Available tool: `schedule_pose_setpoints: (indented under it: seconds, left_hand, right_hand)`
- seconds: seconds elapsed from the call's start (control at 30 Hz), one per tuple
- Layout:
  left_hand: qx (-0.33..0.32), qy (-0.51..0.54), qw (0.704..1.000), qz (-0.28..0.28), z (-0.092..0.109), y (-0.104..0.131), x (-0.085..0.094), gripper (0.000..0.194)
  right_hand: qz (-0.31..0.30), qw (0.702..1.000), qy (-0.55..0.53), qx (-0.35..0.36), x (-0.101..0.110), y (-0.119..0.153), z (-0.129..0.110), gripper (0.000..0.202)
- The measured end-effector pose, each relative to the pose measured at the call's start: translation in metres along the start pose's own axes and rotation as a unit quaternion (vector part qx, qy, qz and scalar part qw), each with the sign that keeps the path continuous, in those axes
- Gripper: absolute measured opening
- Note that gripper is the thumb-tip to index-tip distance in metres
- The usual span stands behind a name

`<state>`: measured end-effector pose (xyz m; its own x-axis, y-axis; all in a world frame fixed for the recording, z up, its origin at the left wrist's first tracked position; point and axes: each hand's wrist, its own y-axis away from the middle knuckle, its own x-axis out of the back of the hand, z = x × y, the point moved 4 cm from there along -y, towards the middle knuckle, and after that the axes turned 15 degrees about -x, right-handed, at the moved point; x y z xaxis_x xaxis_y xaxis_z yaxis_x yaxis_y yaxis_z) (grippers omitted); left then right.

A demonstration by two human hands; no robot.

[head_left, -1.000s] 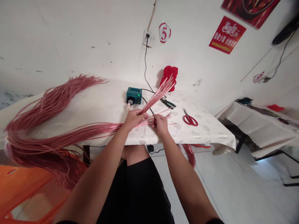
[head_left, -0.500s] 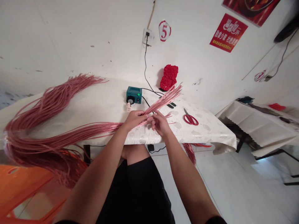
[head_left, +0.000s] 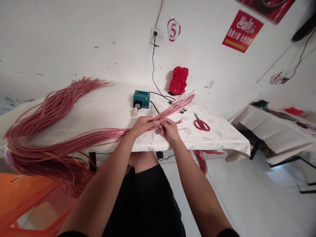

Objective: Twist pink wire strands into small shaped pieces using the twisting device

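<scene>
A bundle of thin pink strands (head_left: 176,104) fans up and to the right out of my left hand (head_left: 144,125), whose fingers are closed round it. My right hand (head_left: 169,129) meets the left one at the bundle, thumb and fingers pinched together on the strands; exactly how many it grips is hidden. Below the hands, more pink strands (head_left: 103,135) run left along the table's front edge, with short ends poking out just right of my right hand. They join a thick looped hank (head_left: 56,107) at the table's left end.
A teal box with a dial (head_left: 141,99) stands behind my hands, cabled to a wall socket (head_left: 155,37). Red-handled scissors (head_left: 201,125) lie to the right. A red fluffy object (head_left: 179,80) rests against the wall. An orange stool (head_left: 27,197) is at lower left.
My right fingers have closed into a pinch against the left hand. The upper strand ends have shifted slightly right. The view has tilted a little.
</scene>
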<state>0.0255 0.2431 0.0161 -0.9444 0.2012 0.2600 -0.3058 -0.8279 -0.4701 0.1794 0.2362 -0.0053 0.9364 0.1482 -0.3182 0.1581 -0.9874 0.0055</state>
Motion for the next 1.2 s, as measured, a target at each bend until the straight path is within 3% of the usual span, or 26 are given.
schedule_pose_setpoints:
  seconds: [0.37, 0.87, 1.2]
  left_hand:
    - [-0.003, -0.001, 1.000, 0.012, -0.0020, 0.0001, -0.0013, 0.026]
    - [-0.017, 0.015, 0.995, 0.095, 0.0017, -0.0012, 0.0022, 0.021]
    - [-0.028, 0.114, 0.984, 0.133, -0.0062, -0.0030, 0.0035, 0.030]
  right_hand:
    - [0.008, 1.000, 0.009, 0.006, 0.0003, -0.0005, 0.0001, 0.014]
    - [0.030, 1.000, 0.008, 0.001, -0.0013, 0.0029, -0.0032, 0.011]
    - [0.057, 0.998, -0.025, -0.004, 0.0031, -0.0013, -0.0011, 0.018]
